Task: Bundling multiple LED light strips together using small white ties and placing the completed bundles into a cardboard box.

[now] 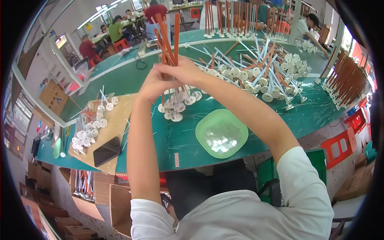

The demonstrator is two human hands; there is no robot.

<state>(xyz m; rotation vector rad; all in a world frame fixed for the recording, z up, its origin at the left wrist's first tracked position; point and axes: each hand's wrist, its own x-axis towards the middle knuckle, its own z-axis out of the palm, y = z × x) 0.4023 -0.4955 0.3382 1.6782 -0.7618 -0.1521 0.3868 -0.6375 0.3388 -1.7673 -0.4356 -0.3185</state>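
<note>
The lower ends of the orange rods point(168, 38) were hidden behind both hands, so how many rods made up the bundle could not be counted. The left hand point(154, 84) and the right hand point(182, 71) were closed together around that bundle, raised above the green table point(168, 136); individual fingers were hard to separate. The bundle stood near upright at 12 o'clock from the hands, its tips fanned apart. White disc bases point(174, 106) showed just below the hands, partly covered by them.

At 5 o'clock from the hands, a green bowl point(222, 132) sat on the table and held small white parts, too small to identify. At 8 o'clock, a cardboard sheet point(116, 120) carried more white-based pieces and a dark phone point(107, 151). At 2 o'clock lay a tangled pile of finished rods point(260, 76).
</note>
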